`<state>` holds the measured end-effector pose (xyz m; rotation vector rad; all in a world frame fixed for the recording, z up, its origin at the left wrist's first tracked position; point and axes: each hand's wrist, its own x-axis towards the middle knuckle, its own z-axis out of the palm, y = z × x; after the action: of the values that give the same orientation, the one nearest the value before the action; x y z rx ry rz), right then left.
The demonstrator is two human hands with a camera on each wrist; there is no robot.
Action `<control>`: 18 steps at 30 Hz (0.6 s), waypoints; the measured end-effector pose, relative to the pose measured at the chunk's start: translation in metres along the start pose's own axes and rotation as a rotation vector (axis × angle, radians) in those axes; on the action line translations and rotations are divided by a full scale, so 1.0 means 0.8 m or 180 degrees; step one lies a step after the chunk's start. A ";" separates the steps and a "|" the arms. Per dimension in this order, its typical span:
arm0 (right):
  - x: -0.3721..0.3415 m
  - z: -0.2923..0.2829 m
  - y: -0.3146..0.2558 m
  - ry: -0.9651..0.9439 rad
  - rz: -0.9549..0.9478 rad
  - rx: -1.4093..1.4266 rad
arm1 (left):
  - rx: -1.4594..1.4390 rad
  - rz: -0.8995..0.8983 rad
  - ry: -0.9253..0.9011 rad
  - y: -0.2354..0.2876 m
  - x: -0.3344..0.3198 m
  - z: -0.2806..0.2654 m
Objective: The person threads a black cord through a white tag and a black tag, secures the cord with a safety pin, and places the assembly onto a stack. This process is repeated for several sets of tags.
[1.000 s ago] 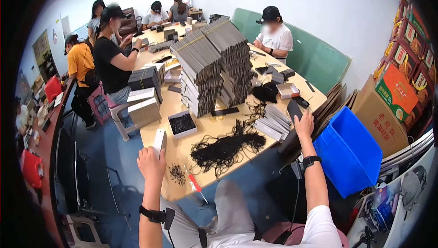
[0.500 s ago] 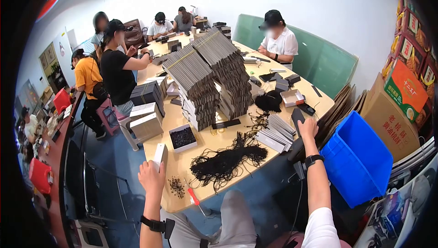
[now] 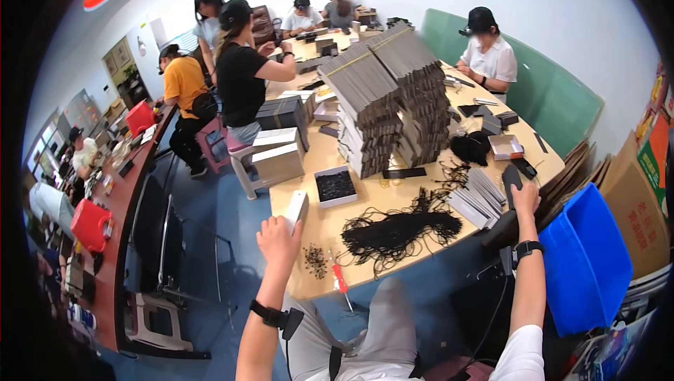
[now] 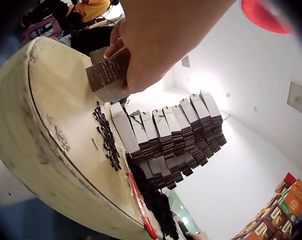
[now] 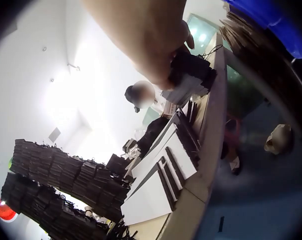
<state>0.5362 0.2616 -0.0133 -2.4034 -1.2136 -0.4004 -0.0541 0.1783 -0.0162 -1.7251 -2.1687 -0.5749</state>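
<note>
View has swung left; left of the cords [image 3: 400, 230], left hand [image 3: 279, 241] clamps pale stack [image 3: 298, 208]; right of them, right hand [image 3: 526, 201] grips dark stack [image 3: 510, 179]; loose cards [image 3: 476, 201] suggest unfinished work.

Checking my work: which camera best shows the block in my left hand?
Left wrist view: the block is largest there, its layered edges visible, though your left hand covers part. The head view shows its pale face; the right wrist view doesn't show it.

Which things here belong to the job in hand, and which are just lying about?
Likely the job:
- white-topped stack in left hand
- dark stack in right hand
- black cords
- fanned white-faced cards

Seemingly lying about:
- blue plastic bin
- cardboard carton
- green panel
</note>
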 end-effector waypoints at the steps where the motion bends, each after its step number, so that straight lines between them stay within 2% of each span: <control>1: 0.000 0.000 0.001 0.0051 -0.0003 -0.0008 | -0.0031 0.0044 0.0078 0.001 0.000 0.000; 8: 0.000 -0.004 -0.001 0.0331 0.0020 0.0071 | -0.0093 0.0089 0.0307 0.000 0.003 -0.005; 13: -0.001 -0.001 0.001 0.0243 -0.0033 0.0086 | 0.0050 0.0109 0.0304 -0.002 0.002 -0.001; 15: -0.004 0.003 0.003 0.0544 -0.0259 0.0092 | 0.0065 0.0097 0.0307 -0.002 0.001 0.000; 18: -0.003 -0.003 0.002 0.0295 -0.0197 0.0164 | 0.0001 0.0065 0.0339 -0.003 0.000 -0.002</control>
<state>0.5357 0.2580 -0.0127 -2.2823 -1.2443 -0.4878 -0.0567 0.1768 -0.0153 -1.6749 -2.0757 -0.6460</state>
